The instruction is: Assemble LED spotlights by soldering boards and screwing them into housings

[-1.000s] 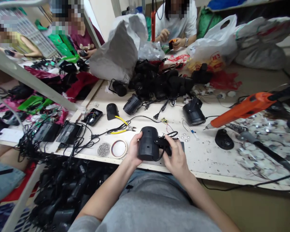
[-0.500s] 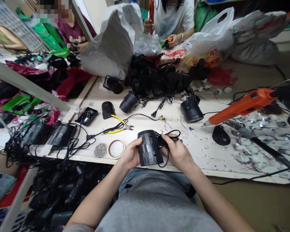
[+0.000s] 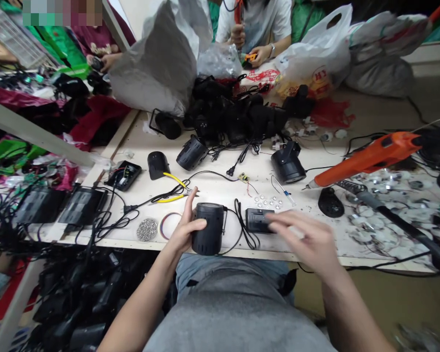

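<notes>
As you sit at its near edge, table [image 3: 315, 230]: pale top, crowded with parts and cables.
Grey bag [image 3: 161, 63]: stands at the far left, behind a pile of black lamps [image 3: 238, 120].
Orange power tool [image 3: 370, 156]: lies to your right, tip pointing left.
Right hand [image 3: 308, 239]: spread wide and blurred, holding nothing; its fingertips reach the small black box [image 3: 256, 220], and you cannot tell whether they touch it.
Left hand [image 3: 185, 227]: wrapped round the black lamp [image 3: 207, 230], thumb across its side.
Black lamp: upright at the table's near edge, straight before you; a cable [image 3: 242, 230] loops between it and the box.
Yellow pliers [image 3: 170, 190]: just behind the lamp.
Screws [image 3: 147, 230]: small heap left of your left hand.
</notes>
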`<state>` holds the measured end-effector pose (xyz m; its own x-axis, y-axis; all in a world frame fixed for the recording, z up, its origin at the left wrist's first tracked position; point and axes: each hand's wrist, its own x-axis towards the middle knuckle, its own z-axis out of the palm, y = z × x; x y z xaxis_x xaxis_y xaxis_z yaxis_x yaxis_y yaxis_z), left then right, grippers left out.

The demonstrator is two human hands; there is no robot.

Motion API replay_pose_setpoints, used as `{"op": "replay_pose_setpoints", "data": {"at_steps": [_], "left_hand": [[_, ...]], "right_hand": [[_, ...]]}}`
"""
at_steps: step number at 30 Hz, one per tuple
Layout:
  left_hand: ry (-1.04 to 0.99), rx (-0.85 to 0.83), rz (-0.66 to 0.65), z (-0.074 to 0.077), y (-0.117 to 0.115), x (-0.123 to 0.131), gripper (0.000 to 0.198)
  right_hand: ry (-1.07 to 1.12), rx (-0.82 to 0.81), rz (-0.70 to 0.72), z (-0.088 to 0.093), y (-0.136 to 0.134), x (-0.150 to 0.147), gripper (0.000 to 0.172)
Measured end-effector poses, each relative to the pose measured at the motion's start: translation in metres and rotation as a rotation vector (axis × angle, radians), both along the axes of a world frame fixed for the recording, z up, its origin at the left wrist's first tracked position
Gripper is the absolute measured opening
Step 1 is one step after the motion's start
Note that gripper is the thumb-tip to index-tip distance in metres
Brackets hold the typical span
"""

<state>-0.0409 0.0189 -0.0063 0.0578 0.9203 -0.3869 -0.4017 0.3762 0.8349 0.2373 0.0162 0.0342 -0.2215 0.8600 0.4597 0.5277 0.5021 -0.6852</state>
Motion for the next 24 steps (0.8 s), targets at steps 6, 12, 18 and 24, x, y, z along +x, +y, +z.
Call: {"op": "replay_pose_setpoints", "data": {"at_steps": [6,12,18,24], "left_hand": [[0.057,0.054,-0.038,0.014,-0.018,0.005,0.124],[0.012,-0.066,-0.027,0.006,-0.025,0.012,0.102],[0.000,-0.087,-0.030,-0.007,-0.007,0.030,0.074],[0.275,-0.085,-0.142,-0.005,0.013,0.039,0.083]], "right_hand": [[0.428,0.358,-0.756,-0.015,0.056,0.066,0.083],[0.400,0.101,-0.694,-0.012,0.103,0.069,0.052],[0.457,0.256,-0.486,0.004,0.073,0.028,0.066],[0.770,0.078,-0.180,0.013,0.041,-0.004,0.052]]}}
